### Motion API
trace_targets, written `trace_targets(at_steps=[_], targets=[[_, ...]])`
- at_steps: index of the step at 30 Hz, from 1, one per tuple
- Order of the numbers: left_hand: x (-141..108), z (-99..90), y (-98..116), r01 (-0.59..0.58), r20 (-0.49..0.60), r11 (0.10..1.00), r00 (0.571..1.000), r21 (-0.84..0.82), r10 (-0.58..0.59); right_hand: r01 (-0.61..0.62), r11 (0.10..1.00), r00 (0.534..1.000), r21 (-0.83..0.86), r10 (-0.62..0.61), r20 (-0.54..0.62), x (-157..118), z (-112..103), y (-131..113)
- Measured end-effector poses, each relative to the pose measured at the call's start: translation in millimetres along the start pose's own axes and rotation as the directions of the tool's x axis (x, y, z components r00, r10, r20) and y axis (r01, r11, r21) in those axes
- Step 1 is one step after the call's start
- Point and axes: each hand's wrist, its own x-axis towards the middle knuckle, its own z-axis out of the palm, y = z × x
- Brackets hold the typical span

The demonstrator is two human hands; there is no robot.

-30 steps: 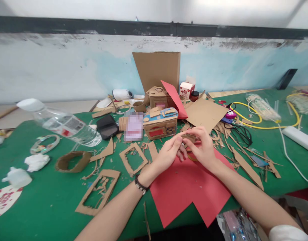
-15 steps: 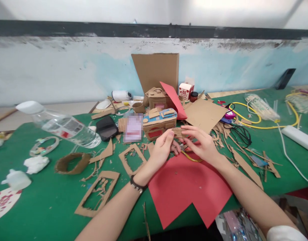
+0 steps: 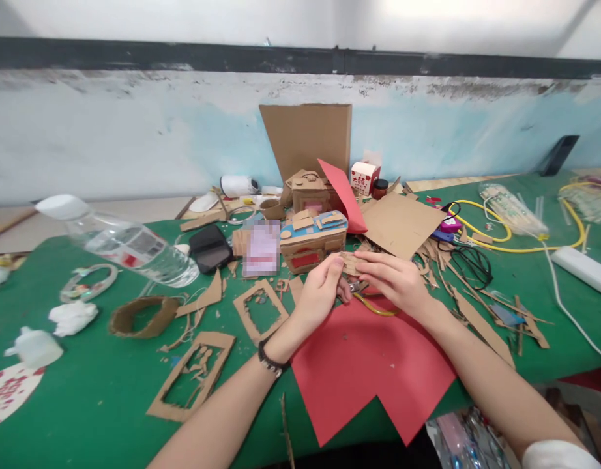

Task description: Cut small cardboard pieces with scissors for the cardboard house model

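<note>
Between my two hands is a small cardboard piece (image 3: 350, 264), held above the back edge of a notched red paper sheet (image 3: 366, 365). My left hand (image 3: 321, 284) pinches its left end with the thumb on top. The fingers of my right hand (image 3: 392, 280) lie together over its right end. A tool with a yellow handle (image 3: 376, 307) rests on the red paper under my hands, its metal part half hidden. Just behind them stands a small cardboard box with a blue top (image 3: 313, 242).
Cardboard frames (image 3: 193, 378), a cardboard ring (image 3: 143, 317) and a tilted water bottle (image 3: 119, 241) are on the left. Scraps (image 3: 481, 319), a black cable (image 3: 471, 266) and a white power strip (image 3: 584, 270) lie to the right. Folded red paper (image 3: 344, 195) stands behind.
The fingers of my right hand have come down and closed over the cardboard piece, which is tilted differently. My left hand keeps its grip. The view has shifted slightly.
</note>
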Motion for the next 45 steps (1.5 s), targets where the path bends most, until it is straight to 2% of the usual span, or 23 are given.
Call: trace_targets(at_steps=[6, 11, 18, 21, 27, 35, 40, 45], targets=[[2, 5.0, -7, 0.015, 0.016, 1.000, 1.000, -0.024, -0.015, -0.029, 1.000, 0.999, -0.009, 0.029, -0.034, -1, 3, 1], [4, 4.7, -1, 0.044, 0.047, 0.988, 0.998, -0.145, -0.037, -0.076, 0.997, 0.995, -0.012, 0.075, -0.067, 1, 6, 0], [4, 1.5, 2, 0.078, -0.006, 0.977, 0.997, -0.197, -0.081, -0.101, 0.994, 0.995, 0.049, 0.100, 0.020, 0, 11, 0], [3, 5.0, -2, 0.051, -0.023, 0.982, 0.998, -0.179, -0.056, -0.088, 0.993, 0.996, 0.074, 0.090, -0.024, 1, 12, -1], [-1, 12.0, -7, -0.107, -0.102, 0.990, 0.990, -0.091, 0.098, -0.126, 0.988, 0.986, 0.089, 0.135, -0.099, 2, 14, -8], [-3, 13.3, -7, -0.113, -0.084, 0.993, 0.990, -0.033, 0.110, -0.223, 0.971, 0.961, 0.085, 0.233, -0.148, -5, 21, -6], [-6, 16.8, -11, -0.124, -0.101, 0.992, 0.987, -0.017, 0.121, -0.231, 0.971, 0.955, 0.057, 0.237, -0.176, -9, 26, -2], [-5, 17.1, -8, -0.136, -0.118, 0.989, 0.985, -0.059, 0.129, -0.179, 0.981, 0.976, 0.071, 0.186, -0.111, -2, 16, -3]])
